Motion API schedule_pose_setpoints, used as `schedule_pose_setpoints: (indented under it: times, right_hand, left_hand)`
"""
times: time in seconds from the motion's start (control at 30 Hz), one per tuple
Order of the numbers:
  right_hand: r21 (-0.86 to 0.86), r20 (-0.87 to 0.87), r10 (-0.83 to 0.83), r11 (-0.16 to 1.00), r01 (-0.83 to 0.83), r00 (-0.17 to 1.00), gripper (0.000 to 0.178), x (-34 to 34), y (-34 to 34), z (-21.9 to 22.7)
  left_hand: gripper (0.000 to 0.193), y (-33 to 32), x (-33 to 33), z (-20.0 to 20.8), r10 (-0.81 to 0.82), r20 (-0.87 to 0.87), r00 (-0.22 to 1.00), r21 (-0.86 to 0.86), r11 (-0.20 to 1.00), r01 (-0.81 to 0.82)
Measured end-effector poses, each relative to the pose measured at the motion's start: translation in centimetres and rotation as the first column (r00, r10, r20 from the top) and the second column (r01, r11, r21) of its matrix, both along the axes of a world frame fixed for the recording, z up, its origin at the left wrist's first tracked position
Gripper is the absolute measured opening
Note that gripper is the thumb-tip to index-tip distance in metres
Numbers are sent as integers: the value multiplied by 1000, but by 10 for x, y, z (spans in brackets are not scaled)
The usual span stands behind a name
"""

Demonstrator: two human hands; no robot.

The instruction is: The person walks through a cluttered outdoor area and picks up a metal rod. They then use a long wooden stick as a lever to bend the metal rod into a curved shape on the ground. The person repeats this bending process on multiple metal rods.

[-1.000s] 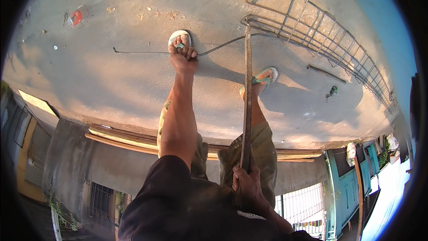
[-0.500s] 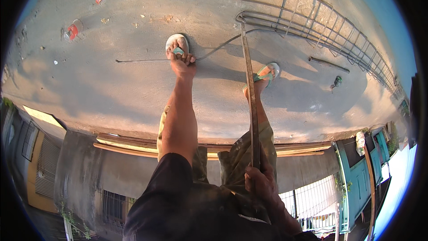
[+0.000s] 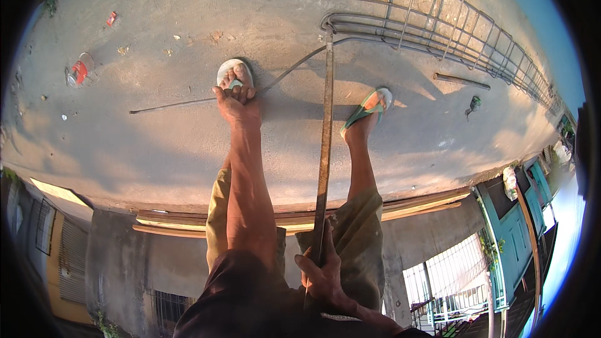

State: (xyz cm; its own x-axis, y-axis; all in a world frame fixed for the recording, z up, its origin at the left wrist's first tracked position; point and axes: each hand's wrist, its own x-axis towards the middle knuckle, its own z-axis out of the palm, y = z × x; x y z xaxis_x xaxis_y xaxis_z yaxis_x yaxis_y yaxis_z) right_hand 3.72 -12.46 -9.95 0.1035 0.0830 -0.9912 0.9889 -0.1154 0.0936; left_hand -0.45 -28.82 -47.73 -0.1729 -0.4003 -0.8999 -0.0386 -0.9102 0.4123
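A long flat metal bar (image 3: 325,144) runs away from me, and my right hand (image 3: 324,270) is wrapped round its near end. The bar's far end meets the end of a rebar cage (image 3: 432,28). A bent steel rod (image 3: 294,70) comes out from that cage toward the left. My left arm is stretched down, and my left hand (image 3: 235,105) has its fingers closed round this rod, just in front of my left foot. The rod's free end sticks out to the left past the hand.
My sandalled left foot (image 3: 234,74) and right foot (image 3: 369,109) stand apart on the concrete. A short pipe (image 3: 462,81) and a small dark object (image 3: 473,106) lie to the right. A red-and-clear cup (image 3: 80,72) lies at left. Wooden planks (image 3: 178,220) line the wall behind me.
The near end of the bar has swung left with my right hand. The rod's free end has come nearer to me and left, with my left hand still on it.
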Motion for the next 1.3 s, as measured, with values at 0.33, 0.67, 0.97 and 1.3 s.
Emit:
schedule_pose_setpoints:
  times: [0.33, 0.67, 0.97, 1.3]
  right_hand:
    - [-98, -75, 181, 977, -188, 981, 87, 4, 35, 25]
    - [-224, -51, -28, 975, 16, 998, 73, -43, 76, 28]
    - [-259, -141, 32, 963, -68, 989, 78, -56, 54, 0]
    - [-240, -310, 54, 962, -133, 949, 78, 4, 63, -32]
  left_hand:
    - [56, -39, -56, 101, 19, 78, 997, -23, 1000, -17]
    - [38, -115, -32, 23, -55, 443, 895, -110, 987, 115]
    - [60, -183, 0, -85, -588, 770, 248, 163, 557, 814]
    - [76, -136, 7, 2, -372, 653, -660, 103, -819, 564]
